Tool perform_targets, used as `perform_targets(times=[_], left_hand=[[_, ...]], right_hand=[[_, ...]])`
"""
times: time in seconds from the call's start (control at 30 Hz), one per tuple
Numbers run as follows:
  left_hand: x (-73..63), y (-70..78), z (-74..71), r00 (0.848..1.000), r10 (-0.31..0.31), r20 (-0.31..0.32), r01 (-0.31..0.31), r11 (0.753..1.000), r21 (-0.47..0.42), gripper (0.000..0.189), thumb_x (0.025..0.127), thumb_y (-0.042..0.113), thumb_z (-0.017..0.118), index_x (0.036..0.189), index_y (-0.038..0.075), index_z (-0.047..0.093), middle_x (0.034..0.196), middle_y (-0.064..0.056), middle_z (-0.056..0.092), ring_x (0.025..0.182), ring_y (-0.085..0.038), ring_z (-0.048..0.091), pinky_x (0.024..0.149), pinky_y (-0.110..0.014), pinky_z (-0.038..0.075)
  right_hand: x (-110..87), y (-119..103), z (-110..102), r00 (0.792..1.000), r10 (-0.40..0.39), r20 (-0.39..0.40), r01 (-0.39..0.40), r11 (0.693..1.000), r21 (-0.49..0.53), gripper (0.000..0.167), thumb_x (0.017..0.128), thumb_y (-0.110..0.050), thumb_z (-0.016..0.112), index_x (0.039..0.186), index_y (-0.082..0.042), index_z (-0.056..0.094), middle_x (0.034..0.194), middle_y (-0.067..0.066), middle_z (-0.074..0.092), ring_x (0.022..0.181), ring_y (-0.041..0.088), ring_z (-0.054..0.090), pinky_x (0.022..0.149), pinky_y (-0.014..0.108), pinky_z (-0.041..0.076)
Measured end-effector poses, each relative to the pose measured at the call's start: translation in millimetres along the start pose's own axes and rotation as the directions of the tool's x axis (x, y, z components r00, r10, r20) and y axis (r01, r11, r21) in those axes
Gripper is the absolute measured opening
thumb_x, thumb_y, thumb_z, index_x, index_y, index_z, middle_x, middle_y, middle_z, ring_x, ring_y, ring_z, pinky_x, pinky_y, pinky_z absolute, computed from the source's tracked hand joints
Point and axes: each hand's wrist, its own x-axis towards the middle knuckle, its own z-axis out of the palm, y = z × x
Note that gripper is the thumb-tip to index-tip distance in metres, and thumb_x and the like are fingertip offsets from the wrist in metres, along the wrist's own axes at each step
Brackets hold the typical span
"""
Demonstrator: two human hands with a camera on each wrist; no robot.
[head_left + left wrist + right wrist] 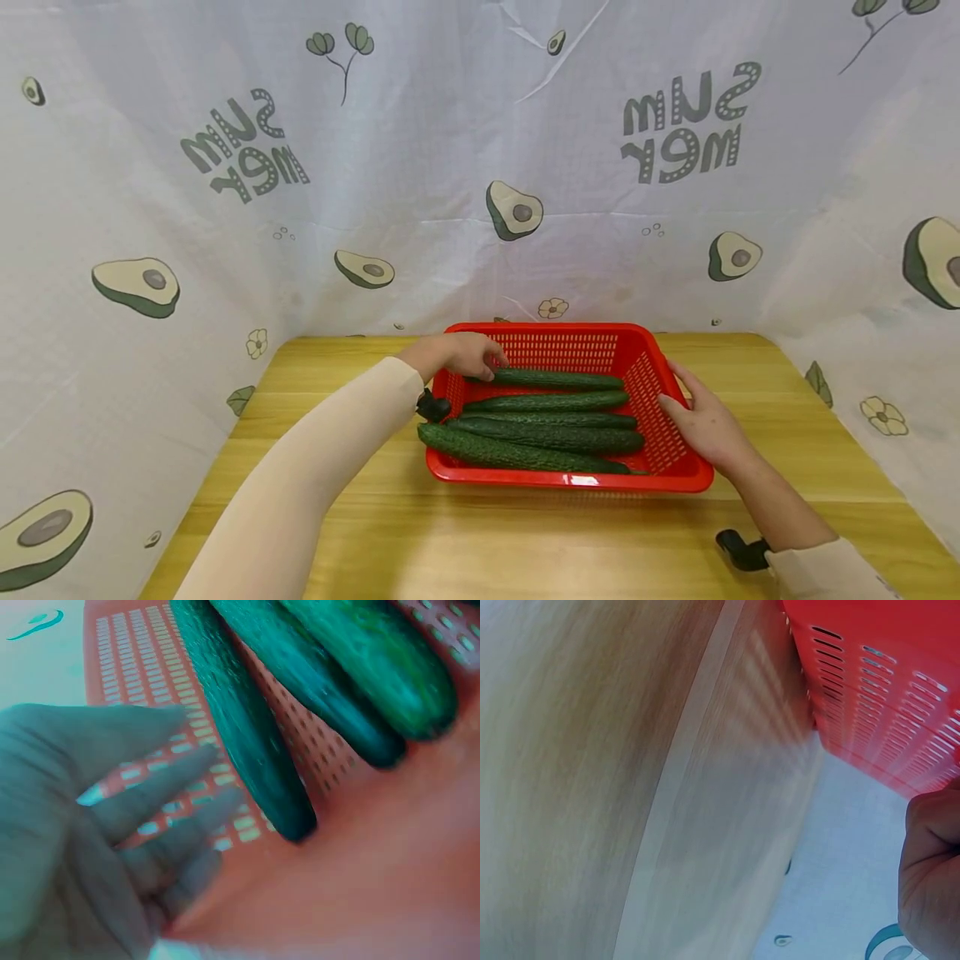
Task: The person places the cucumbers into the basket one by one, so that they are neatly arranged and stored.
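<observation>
A red plastic basket (pixel 660 417) with slotted walls stands on the wooden table, holding several long green cucumbers lying side by side. My left hand (pixel 471 356) reaches over the basket's left side, next to the left end of the farthest cucumber (pixel 558 379). In the left wrist view the fingers (pixel 169 806) are spread and fairly straight, with a gap between them and the nearest cucumber (pixel 251 742). On the right side, my right hand (pixel 708 425) grips the basket rim, thumb on the inside. The right wrist view shows only part of this hand (pixel 934 870) at its edge.
The wooden table (pixel 360 525) extends in front of the basket and to both sides. A white cloth (pixel 442 167) printed with avocados and flowers hangs behind and along the sides. The nearest cucumber (pixel 517 450) pokes over the basket's left rim.
</observation>
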Motion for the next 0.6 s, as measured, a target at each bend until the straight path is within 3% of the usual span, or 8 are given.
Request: perform_targets(times=[0.17,0.27,0.37,0.47,0.6], left_hand=[[-11.7,-8.8,-3.4,0.986,0.062,-0.157,-0.081,0.989,-0.122,0.038,0.106,0.014,0.055,0.143,0.008,0.058,0.140,-0.013,0.063,0.128,-0.027,0.061,0.106,-0.041,0.051],[-23.3,-15.7,-6.4,0.962,0.079,-0.262,-0.116,0.985,-0.129,0.038,0.107,0.015,0.052,0.144,0.006,0.057,0.142,-0.016,0.061,0.129,-0.030,0.061,0.107,-0.044,0.050],[-38.1,-27.2,-5.9,0.917,0.069,-0.394,-0.104,0.992,-0.067,0.040,0.107,0.017,0.052,0.145,0.007,0.056,0.142,-0.015,0.061,0.131,-0.033,0.059,0.109,-0.047,0.049],[-55.9,-45.8,0.5,0.858,0.055,-0.510,-0.055,0.998,0.014,0.041,0.106,0.019,0.054,0.145,0.008,0.056,0.145,-0.014,0.059,0.135,-0.035,0.056,0.113,-0.051,0.044],[-82.9,-79.9,19.7,0.793,0.011,-0.609,0.028,0.998,0.055,0.046,0.105,0.022,0.057,0.147,0.005,0.053,0.149,-0.018,0.054,0.140,-0.039,0.048,0.118,-0.057,0.036]], right_hand=[[0.6,-1.3,-1.4,1.000,0.003,0.014,-0.003,1.000,-0.002,0.075,0.111,-0.029,0.044,0.166,-0.012,-0.003,0.125,0.042,0.059,0.088,0.033,0.075,0.068,0.045,0.064],[0.9,-2.1,-3.9,1.000,0.003,0.021,-0.003,1.000,-0.010,0.075,0.111,-0.028,0.044,0.165,-0.011,-0.005,0.125,0.042,0.059,0.089,0.035,0.075,0.069,0.045,0.063],[0.2,-2.2,-7.4,0.999,0.006,0.031,-0.005,0.999,-0.034,0.076,0.111,-0.031,0.044,0.165,-0.009,-0.004,0.126,0.042,0.058,0.090,0.034,0.075,0.069,0.046,0.064],[-1.8,-1.7,-14.9,0.999,0.023,0.036,-0.019,0.996,-0.090,0.076,0.110,-0.040,0.042,0.165,-0.007,0.000,0.125,0.041,0.059,0.087,0.031,0.075,0.068,0.043,0.064],[-4.5,6.0,-38.0,1.000,0.024,0.014,-0.020,0.967,-0.254,0.077,0.110,-0.050,0.034,0.162,0.002,0.010,0.112,0.033,0.063,0.080,0.025,0.072,0.063,0.039,0.061]])
